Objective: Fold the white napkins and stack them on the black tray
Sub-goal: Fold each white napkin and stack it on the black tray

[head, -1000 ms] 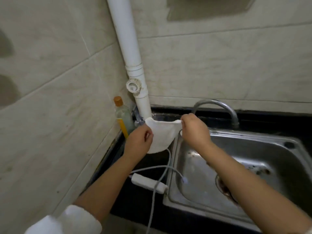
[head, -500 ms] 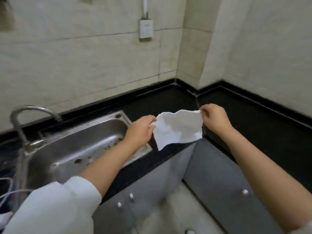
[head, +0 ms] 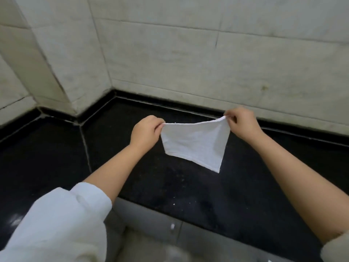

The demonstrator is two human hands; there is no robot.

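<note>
The white napkin (head: pixel 195 143) hung in the air above the black counter (head: pixel 170 186), its long top edge stretched level between the left hand (head: pixel 145 132) and right hand (head: pixel 242 122), each pinching one upper corner, the cloth drooping below both fingertips.

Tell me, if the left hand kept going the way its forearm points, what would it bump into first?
Probably the pale tiled wall. The left hand points up and away over the black stone counter, pinching one corner of the white cloth napkin. Nothing else seems to stand between, though depth is hard to judge.
</note>
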